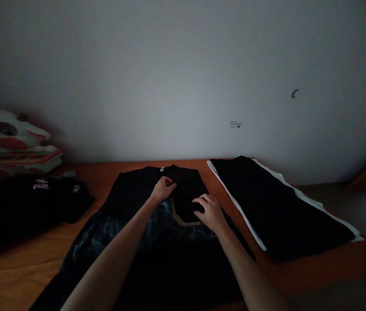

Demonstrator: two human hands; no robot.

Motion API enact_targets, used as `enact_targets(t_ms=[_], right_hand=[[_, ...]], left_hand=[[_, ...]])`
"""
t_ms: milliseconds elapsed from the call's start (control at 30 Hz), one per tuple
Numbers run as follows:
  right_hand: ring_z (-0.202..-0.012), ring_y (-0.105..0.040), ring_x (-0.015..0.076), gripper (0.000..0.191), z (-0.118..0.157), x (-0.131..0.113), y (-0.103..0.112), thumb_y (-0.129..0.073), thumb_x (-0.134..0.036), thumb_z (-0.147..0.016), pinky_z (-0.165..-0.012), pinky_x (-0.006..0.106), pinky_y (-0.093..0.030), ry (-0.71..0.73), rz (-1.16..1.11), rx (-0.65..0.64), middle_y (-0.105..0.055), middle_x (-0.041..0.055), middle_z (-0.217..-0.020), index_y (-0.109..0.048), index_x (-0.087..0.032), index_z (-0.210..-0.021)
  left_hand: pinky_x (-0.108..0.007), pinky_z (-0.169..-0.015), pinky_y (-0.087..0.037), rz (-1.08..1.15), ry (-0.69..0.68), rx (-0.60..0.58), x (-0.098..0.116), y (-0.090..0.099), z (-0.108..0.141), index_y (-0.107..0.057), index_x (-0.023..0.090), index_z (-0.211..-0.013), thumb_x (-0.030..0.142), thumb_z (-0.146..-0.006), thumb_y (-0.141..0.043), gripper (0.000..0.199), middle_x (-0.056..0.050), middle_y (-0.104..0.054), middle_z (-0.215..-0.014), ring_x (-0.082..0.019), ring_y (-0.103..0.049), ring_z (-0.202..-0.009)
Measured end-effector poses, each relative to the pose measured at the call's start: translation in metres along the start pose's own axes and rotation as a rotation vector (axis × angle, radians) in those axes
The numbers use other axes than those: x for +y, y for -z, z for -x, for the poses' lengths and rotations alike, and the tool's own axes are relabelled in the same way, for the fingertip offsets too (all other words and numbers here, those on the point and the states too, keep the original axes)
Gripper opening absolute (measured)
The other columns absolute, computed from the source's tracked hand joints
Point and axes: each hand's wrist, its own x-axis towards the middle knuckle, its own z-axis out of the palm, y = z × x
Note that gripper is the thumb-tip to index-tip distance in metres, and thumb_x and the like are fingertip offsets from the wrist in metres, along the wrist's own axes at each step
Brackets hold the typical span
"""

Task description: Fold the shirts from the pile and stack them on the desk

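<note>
A black shirt (183, 268) with a dark blue marbled band lies spread out with its collar toward the wall; a small white label shows at the neck. On its upper chest my left hand (164, 189) has thumb and fingers pinched together, and whatever is between them is too small and dark to make out. To the right, my right hand (209, 211) is over the shirt beside a beige angular outline, thumb and fingers apart, holding nothing visible.
Folded black cloth (267, 203) lies over white cloth (235, 205) on the right of the orange-brown surface (24, 268). Dark clothes (34, 203) are heaped at left, before a white and red plush toy (11, 134). A pale wall (170, 86) stands behind.
</note>
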Motion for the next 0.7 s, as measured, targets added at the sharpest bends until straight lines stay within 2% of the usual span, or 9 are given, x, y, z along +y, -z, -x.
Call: enact_targets(t_ms=[100,200,333,467,533,600,700], right_hand=[[-0.091,-0.065,0.0229,0.015,0.000,-0.003,0.003,-0.080,-0.031,-0.080,-0.086,0.036,-0.048,-0.001,-0.042,0.016,-0.071,0.0034,-0.092,-0.075,-0.025,-0.092],[-0.086,-0.066,0.0199,0.028,0.002,-0.006,0.006,-0.071,-0.052,-0.088,-0.082,0.032,-0.047,-0.022,-0.123,0.020,-0.070,0.0023,-0.085,-0.074,-0.025,-0.082],[-0.076,-0.066,0.0149,0.046,0.001,-0.004,0.008,-0.041,-0.046,-0.105,-0.074,0.026,-0.045,-0.151,-0.147,0.004,-0.069,0.0024,-0.078,-0.070,-0.023,-0.077],[-0.073,-0.067,0.0173,0.032,-0.021,0.003,0.005,-0.048,-0.035,-0.100,-0.067,0.026,-0.044,-0.356,0.065,-0.077,-0.072,0.0043,-0.078,-0.071,-0.022,-0.080],[-0.085,-0.070,0.0221,0.028,-0.042,0.007,0.002,-0.048,-0.030,-0.097,-0.074,0.029,-0.047,-0.407,0.122,-0.091,-0.075,0.0088,-0.088,-0.074,-0.021,-0.090],[-0.104,-0.068,0.0266,0.032,-0.066,0.010,-0.004,-0.045,-0.026,-0.097,-0.087,0.034,-0.048,-0.412,0.145,-0.101,-0.074,0.0151,-0.110,-0.073,-0.017,-0.109],[-0.129,-0.057,0.0263,0.046,-0.098,0.014,-0.019,-0.038,-0.023,-0.100,-0.107,0.036,-0.041,-0.373,0.147,-0.182,-0.062,0.0183,-0.141,-0.058,-0.010,-0.139]], left_hand=[[-0.022,-0.065,-0.049,0.024,0.028,0.033,-0.006,0.006,0.007,-0.063,0.018,-0.102,0.026,-0.089,-0.070,0.017,-0.001,-0.070,-0.080,-0.013,-0.068,-0.067],[-0.023,-0.069,-0.047,0.005,0.012,0.056,-0.011,0.007,0.020,-0.062,0.020,-0.101,0.023,-0.087,-0.070,0.016,-0.001,-0.069,-0.083,-0.015,-0.068,-0.074],[-0.026,-0.068,-0.044,-0.097,-0.105,0.073,-0.015,0.001,0.038,-0.061,0.023,-0.105,0.025,-0.092,-0.062,0.013,-0.001,-0.070,-0.088,-0.016,-0.067,-0.075],[-0.026,-0.067,-0.044,-0.144,-0.144,0.070,-0.016,-0.003,0.044,-0.060,0.024,-0.107,0.027,-0.096,-0.057,0.012,-0.002,-0.071,-0.092,-0.017,-0.069,-0.079],[-0.026,-0.067,-0.044,-0.147,-0.128,0.057,-0.016,-0.003,0.044,-0.060,0.023,-0.108,0.028,-0.096,-0.057,0.013,-0.002,-0.072,-0.092,-0.018,-0.070,-0.081],[-0.026,-0.066,-0.045,-0.159,-0.125,0.049,-0.015,-0.002,0.044,-0.060,0.024,-0.109,0.029,-0.096,-0.057,0.014,-0.002,-0.072,-0.092,-0.018,-0.070,-0.082],[-0.026,-0.067,-0.045,-0.169,-0.121,0.048,-0.014,-0.002,0.045,-0.060,0.024,-0.110,0.029,-0.095,-0.058,0.016,-0.003,-0.073,-0.096,-0.018,-0.070,-0.082]])
